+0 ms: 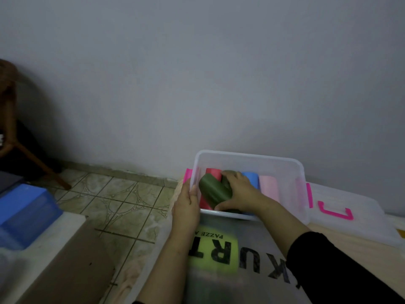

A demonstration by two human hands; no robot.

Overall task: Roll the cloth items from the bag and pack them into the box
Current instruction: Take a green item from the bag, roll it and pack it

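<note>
The green roll (213,190) is soft, light and probably springy, so grab it around the middle. Right hand (237,191) has fingers wrapped on it inside the box (249,157), over the red roll (213,173). Left hand (186,204) pinches the box's wall.

A dark green roll (213,190) lies under the right hand's fingers (228,179), over a red roll (213,173); beyond them sit a blue roll (252,177) and a pale pink roll (269,186). The clear box (252,157) has pink clasps (309,195).
</note>
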